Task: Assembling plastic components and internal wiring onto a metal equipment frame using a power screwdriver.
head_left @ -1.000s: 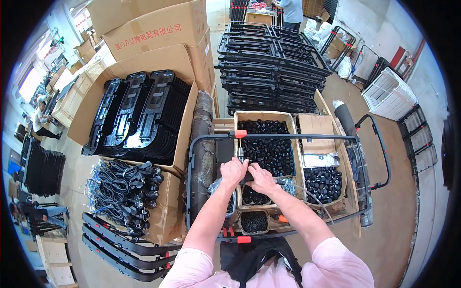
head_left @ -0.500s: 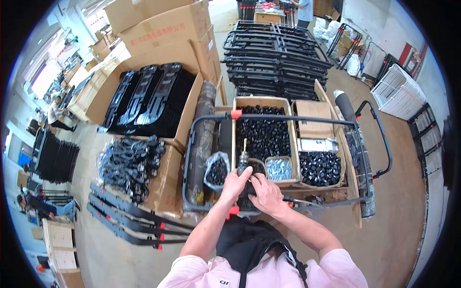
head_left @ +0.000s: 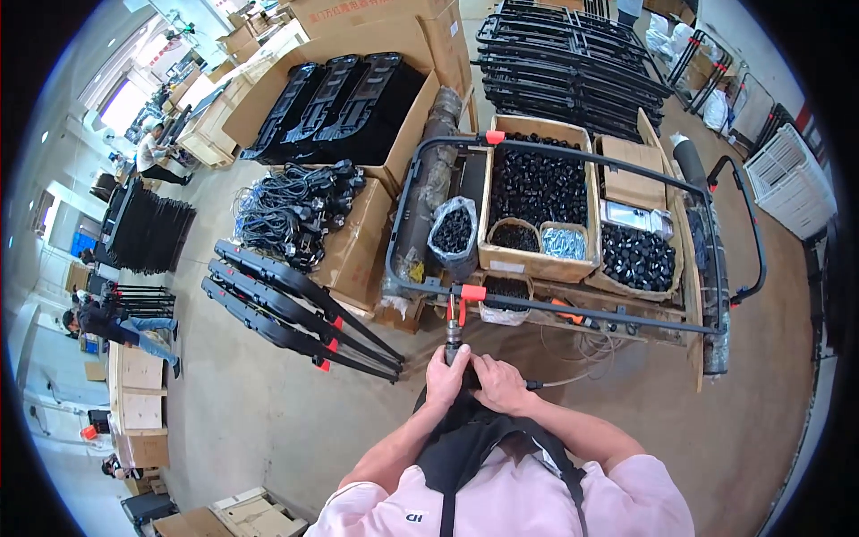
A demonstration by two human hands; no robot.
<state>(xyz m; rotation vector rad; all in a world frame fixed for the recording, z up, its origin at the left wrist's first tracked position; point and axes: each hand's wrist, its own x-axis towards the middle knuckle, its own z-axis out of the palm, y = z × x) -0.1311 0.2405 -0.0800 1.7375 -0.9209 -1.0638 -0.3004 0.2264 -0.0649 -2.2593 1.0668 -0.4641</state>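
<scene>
Both my hands grip a hand-held power driver (head_left: 453, 336) close to my chest, its bit pointing up at an orange clamp (head_left: 467, 294) on a black tubular frame (head_left: 573, 309). My left hand (head_left: 445, 376) wraps the tool's body. My right hand (head_left: 499, 383) is closed around the tool's rear, where a thin hose (head_left: 573, 376) leaves to the right. The frame lies across boxes of small black parts (head_left: 537, 183).
A bag of black parts (head_left: 454, 234), a box of silvery pieces (head_left: 564, 243) and another box of black caps (head_left: 637, 258) sit under the frame. Black bars (head_left: 295, 313) lie on the floor at left, beside a pile of cables (head_left: 291, 208). Stacked frames (head_left: 573, 63) are behind. People work far left.
My hands have drawn back from the boxes toward my body and now hold the driver below the frame's near bar. The view has tilted further down.
</scene>
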